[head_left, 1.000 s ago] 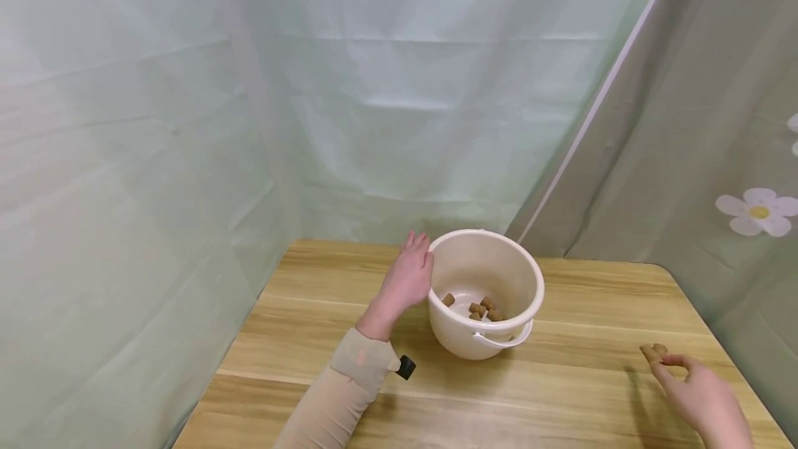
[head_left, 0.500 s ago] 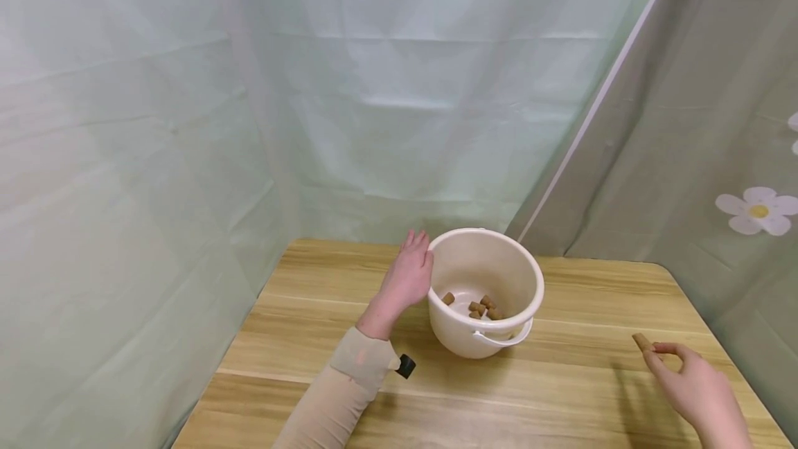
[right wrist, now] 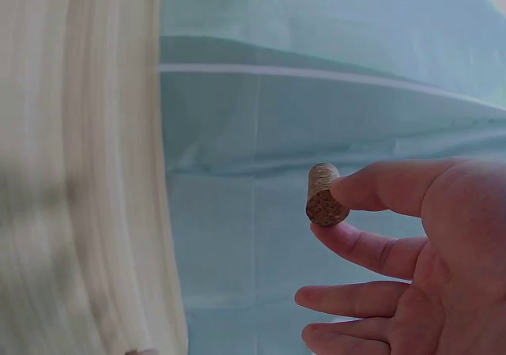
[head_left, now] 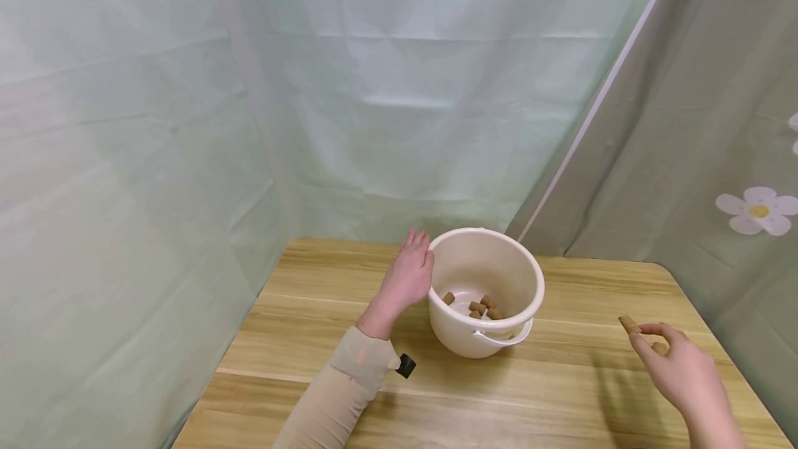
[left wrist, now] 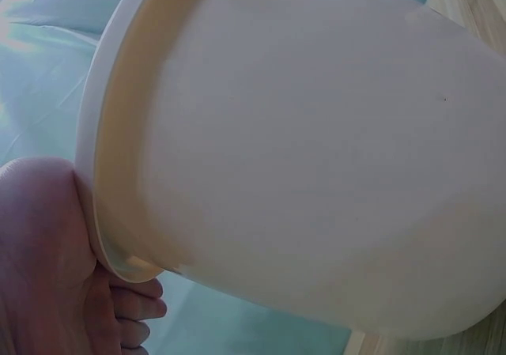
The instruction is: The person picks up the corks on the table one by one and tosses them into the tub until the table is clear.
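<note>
A white bucket (head_left: 464,338) with several corks (head_left: 478,308) on its bottom stands on the wooden table. My left hand (head_left: 408,276) lies against the left side of its rim, fingers extended. In the left wrist view, the hand (left wrist: 47,252) touches the bucket's rim (left wrist: 88,149), with the fingertips showing below it. To the right, my right hand (head_left: 679,369) pinches a cork (head_left: 627,324) between thumb and index finger, above the table. The right wrist view shows this cork (right wrist: 322,195) tilted, its speckled end visible, with the other fingers spread apart from it.
Another cork (head_left: 659,348) shows through the gap between my right thumb and index finger. The bucket's handle (head_left: 508,341) hangs down at its front right. Pale curtains (head_left: 399,123) enclose the wooden table (head_left: 293,338) at the back and sides.
My right hand has lifted the cork off the table and moved it left and away from me, towards the bucket. The left hand and the bucket have stayed in place.
</note>
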### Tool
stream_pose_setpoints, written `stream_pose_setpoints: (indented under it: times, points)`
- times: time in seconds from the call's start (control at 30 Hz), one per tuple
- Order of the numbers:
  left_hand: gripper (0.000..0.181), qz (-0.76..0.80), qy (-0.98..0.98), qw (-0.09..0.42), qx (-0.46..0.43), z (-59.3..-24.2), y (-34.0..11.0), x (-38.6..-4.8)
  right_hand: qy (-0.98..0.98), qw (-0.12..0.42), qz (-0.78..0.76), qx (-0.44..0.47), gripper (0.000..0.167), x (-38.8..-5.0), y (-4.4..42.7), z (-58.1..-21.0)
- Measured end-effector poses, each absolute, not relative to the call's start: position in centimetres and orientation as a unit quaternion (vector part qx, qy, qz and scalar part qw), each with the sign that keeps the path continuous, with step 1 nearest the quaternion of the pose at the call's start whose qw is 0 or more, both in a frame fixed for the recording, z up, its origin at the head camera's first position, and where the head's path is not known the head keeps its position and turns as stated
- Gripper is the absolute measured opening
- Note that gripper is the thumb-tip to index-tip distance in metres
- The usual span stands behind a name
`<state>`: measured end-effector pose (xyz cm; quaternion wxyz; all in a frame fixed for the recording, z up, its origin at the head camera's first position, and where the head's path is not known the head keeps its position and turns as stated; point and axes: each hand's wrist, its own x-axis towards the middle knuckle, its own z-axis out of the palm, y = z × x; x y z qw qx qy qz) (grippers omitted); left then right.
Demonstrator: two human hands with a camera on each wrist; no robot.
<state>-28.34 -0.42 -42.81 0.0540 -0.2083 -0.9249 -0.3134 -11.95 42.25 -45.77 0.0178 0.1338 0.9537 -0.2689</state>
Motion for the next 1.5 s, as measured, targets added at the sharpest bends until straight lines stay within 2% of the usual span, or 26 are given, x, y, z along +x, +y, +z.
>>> stream_pose_setpoints:
  times: [0.5,1.17,1.5]
  points:
    - [0.054,-0.312,-0.927,0.054,-0.201,-42.8,-0.4,-28.4,0.954,-0.021,-0.277,0.115,0.073,-12.7,39.6,-44.2]
    - [0.053,-0.314,-0.926,0.052,-0.205,-42.8,-0.4,-28.3,0.952,-0.115,-0.274,0.078,0.055,-13.1,35.9,-42.7]
    - [0.053,-0.313,-0.927,0.055,-0.202,-42.9,-0.3,-28.3,0.95,-0.133,-0.279,0.054,0.056,-13.5,34.5,-41.9]
